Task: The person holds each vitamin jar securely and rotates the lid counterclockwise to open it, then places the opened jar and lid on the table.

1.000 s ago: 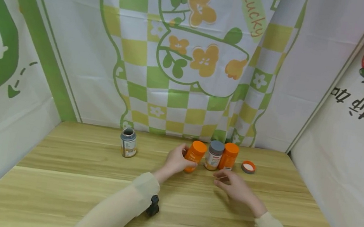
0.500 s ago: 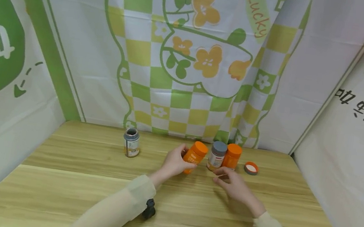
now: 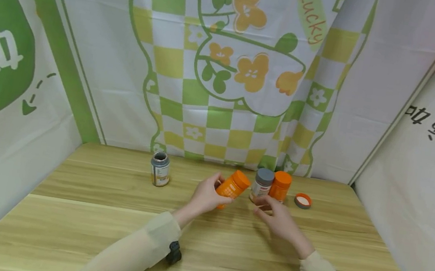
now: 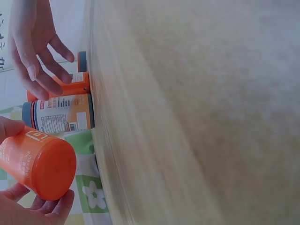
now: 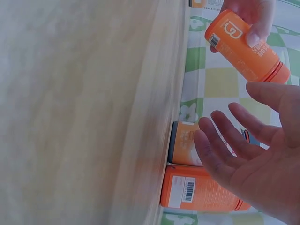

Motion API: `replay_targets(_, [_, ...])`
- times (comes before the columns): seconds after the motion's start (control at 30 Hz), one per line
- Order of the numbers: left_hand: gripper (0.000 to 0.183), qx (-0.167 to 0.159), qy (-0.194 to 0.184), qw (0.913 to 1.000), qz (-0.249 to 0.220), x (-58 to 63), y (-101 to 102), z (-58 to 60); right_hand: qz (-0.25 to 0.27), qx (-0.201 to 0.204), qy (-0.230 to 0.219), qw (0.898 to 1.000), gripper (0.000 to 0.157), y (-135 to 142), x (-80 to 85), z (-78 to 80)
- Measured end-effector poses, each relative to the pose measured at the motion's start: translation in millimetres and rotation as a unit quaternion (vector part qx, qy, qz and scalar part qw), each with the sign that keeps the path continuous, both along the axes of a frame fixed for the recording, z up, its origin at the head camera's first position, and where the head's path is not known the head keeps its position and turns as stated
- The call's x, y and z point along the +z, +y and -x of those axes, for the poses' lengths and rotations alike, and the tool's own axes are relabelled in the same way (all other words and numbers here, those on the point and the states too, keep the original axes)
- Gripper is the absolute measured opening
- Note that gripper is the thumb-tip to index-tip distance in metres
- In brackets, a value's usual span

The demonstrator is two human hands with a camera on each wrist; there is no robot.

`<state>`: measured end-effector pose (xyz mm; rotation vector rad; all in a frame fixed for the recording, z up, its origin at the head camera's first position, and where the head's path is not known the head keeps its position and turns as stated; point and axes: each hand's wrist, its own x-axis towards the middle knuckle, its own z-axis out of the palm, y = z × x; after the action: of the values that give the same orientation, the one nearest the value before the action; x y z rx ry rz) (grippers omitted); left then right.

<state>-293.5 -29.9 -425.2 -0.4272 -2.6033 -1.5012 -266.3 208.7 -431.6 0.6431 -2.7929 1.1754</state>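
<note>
An orange bottle (image 3: 234,185) with its orange cap on is gripped by my left hand (image 3: 206,195). It leans to the right, and in the left wrist view its orange base (image 4: 54,168) hangs off the tabletop. My right hand (image 3: 278,218) is relaxed and holds nothing, its fingers slightly bent before two standing bottles. One of these is a white-labelled bottle with a grey cap (image 3: 265,176); beside it stands a second orange bottle (image 3: 280,185). In the right wrist view the right palm (image 5: 262,150) faces these bottles, with fingers overlapping the grey-capped one.
On the left of the wooden table (image 3: 223,263) stands an uncapped grey bottle (image 3: 160,170), its mouth showing. A loose orange and grey cap (image 3: 303,200) lies upside down at the right. Behind the table hangs a checked curtain (image 3: 228,123).
The orange bottle has tilted further to the right in my left hand, its base swinging to the left. My right hand has hardly moved. The head view has shifted slightly.
</note>
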Motion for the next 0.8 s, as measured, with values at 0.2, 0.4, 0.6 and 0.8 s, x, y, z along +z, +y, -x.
replay_targets(0.2, [0.044,-0.006,0.004,1.0,-0.006,0.3,-4,-5.4,0.009,-0.009,0.0,1.0,0.033,-4,1.3,1.2])
replay_targets(0.4, [0.044,-0.011,0.009,0.9999,-0.008,1.9,-6,-11.4,0.026,-0.007,0.006,1.0,0.034,-8,3.4,0.6])
replay_targets(0.6, [0.043,-0.015,0.004,0.9998,-0.011,0.8,-9,-17.9,0.041,-0.006,0.017,0.999,0.034,-11,5.8,1.6])
replay_targets(0.8, [0.045,-0.021,-0.003,0.9998,-0.003,0.6,-13,-24.9,0.046,-0.014,0.022,0.999,0.033,-14,7.1,2.6])
